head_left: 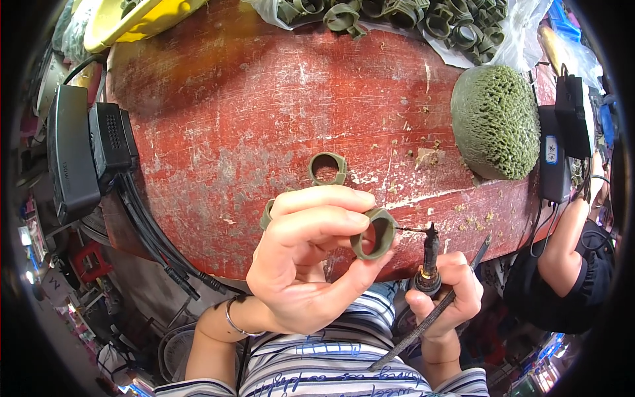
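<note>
My left hand (307, 261) pinches an olive-green ring-shaped part (374, 233) between thumb and fingers, held up over the near edge of the worn red table (251, 112). A second green ring peeks out behind the knuckles (266, 214). My right hand (444, 296) grips a dark pointed tool (430, 255), its thin tip touching the held ring's right side, and a slim metal file (436, 314) lies slanted through the same hand. Another green ring (327, 168) lies on the table just beyond my left hand.
A clear bag with several green rings (423, 20) sits at the far edge. A green honeycombed sponge lump (497, 120) lies at the right. Black boxes with cables (86, 149) are at the left, a yellow bowl (132, 20) at the far left. Another person (569, 264) sits to the right.
</note>
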Demonstrator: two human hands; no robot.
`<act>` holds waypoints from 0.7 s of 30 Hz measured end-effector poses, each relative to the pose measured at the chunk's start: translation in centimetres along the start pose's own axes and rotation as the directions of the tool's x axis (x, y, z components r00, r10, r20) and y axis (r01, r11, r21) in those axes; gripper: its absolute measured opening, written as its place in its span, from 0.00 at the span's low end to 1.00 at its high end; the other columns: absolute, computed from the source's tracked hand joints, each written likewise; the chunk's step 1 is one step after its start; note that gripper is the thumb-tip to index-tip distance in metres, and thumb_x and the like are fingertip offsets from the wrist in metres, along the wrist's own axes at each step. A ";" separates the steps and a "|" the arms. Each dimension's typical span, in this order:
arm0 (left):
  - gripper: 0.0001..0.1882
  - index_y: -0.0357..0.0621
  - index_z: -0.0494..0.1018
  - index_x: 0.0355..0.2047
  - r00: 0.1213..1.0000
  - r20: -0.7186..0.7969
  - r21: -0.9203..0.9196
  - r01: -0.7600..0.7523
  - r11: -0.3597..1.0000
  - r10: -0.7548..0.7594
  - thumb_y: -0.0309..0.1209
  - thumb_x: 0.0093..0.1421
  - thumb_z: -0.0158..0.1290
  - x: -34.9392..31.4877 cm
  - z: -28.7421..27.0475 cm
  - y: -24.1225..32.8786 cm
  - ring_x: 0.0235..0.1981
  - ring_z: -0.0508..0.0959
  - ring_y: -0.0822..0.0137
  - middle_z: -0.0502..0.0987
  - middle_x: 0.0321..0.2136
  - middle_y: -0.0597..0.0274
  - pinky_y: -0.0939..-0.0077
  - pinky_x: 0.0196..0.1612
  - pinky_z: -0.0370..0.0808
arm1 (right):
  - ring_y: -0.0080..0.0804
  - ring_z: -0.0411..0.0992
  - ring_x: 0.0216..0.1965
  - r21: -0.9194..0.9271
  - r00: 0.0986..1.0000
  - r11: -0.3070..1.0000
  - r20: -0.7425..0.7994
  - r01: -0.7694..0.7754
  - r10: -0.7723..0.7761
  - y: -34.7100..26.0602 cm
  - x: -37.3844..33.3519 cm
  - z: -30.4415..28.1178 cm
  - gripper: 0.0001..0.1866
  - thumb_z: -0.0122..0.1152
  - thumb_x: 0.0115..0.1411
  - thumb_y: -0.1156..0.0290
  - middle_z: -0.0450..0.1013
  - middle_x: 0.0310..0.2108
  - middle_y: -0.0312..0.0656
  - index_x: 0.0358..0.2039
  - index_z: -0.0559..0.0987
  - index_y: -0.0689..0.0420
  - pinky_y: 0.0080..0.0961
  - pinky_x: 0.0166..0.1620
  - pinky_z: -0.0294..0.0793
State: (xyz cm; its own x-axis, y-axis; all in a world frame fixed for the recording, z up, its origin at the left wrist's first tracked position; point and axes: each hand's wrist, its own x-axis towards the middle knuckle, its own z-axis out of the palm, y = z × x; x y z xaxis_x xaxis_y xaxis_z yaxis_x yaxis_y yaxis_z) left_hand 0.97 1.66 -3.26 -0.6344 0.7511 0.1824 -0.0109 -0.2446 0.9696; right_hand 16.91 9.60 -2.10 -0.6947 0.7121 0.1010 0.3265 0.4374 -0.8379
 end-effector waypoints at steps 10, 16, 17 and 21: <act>0.26 0.42 0.53 0.40 0.994 0.088 0.020 0.067 0.998 -0.069 0.11 0.45 0.52 0.0 -0.2 0.1 0.35 0.75 0.56 0.59 0.43 0.48 0.68 0.36 0.78 | 0.30 0.69 0.19 0.096 0.997 0.995 -0.078 -0.023 0.030 0.6 -0.9 0.3 0.20 0.71 0.38 0.64 0.70 0.20 0.42 0.22 0.70 0.63 0.21 0.22 0.68; 0.25 0.43 0.52 0.39 0.989 0.113 0.013 0.094 0.995 -0.095 0.09 0.45 0.49 -0.1 -0.5 0.1 0.37 0.75 0.53 0.58 0.43 0.48 0.68 0.38 0.77 | 0.30 0.70 0.20 0.038 1.000 0.999 -0.012 0.024 -0.023 -0.1 -0.2 0.4 0.20 0.72 0.38 0.65 0.70 0.21 0.43 0.22 0.70 0.64 0.21 0.21 0.69; 0.25 0.43 0.52 0.39 0.989 0.111 0.013 0.095 0.995 -0.096 0.09 0.45 0.49 -0.1 -0.5 0.1 0.37 0.75 0.53 0.58 0.43 0.48 0.68 0.38 0.77 | 0.30 0.70 0.19 0.045 1.000 0.999 -0.007 0.016 -0.016 -0.1 -0.2 0.4 0.20 0.72 0.38 0.65 0.70 0.21 0.43 0.22 0.70 0.63 0.21 0.21 0.69; 0.25 0.43 0.52 0.39 0.987 0.128 -0.015 0.102 0.995 -0.099 0.08 0.45 0.47 0.0 -0.6 0.1 0.38 0.75 0.53 0.58 0.44 0.47 0.69 0.39 0.77 | 0.29 0.70 0.19 0.034 1.000 0.999 0.005 0.019 -0.020 -0.1 -0.2 0.3 0.20 0.72 0.37 0.65 0.70 0.22 0.44 0.22 0.70 0.63 0.20 0.20 0.69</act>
State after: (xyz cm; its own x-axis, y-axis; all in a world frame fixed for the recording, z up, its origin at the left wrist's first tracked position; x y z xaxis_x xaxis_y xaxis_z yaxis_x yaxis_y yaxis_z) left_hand 0.46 1.29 -3.20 -0.5264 0.8437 0.1048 -0.0872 -0.1762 0.9805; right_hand 16.81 9.29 -2.24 -0.7043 0.7006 0.1146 0.2910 0.4322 -0.8536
